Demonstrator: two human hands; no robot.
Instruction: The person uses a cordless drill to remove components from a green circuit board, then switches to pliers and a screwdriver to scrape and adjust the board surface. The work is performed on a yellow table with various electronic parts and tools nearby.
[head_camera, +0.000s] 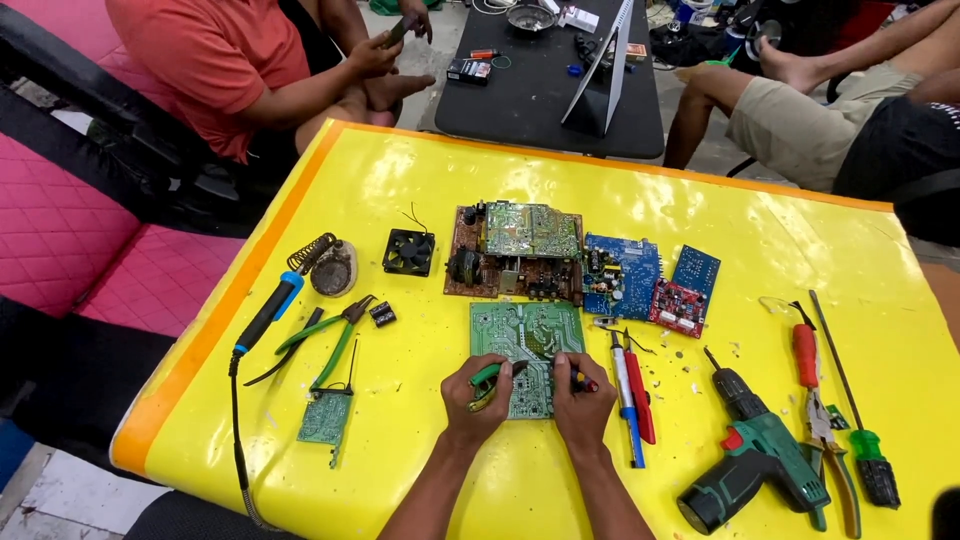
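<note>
My left hand (474, 400) grips green-handled cutters (488, 374) over the near edge of a green circuit board (527, 335) lying on the yellow table (420, 190). Beside it, my right hand (583, 398) pinches a small red-and-black part (584, 382) at the board's right edge. Both hands rest on the board's lower part and hide it.
A soldering iron (268, 312) on its stand, green pliers (335, 340), a small fan (409, 252), a brown board (515, 252), blue and red boards (650, 280), screwdrivers (630, 400), and a green drill (755, 455) lie around. People sit beyond the table's far edge.
</note>
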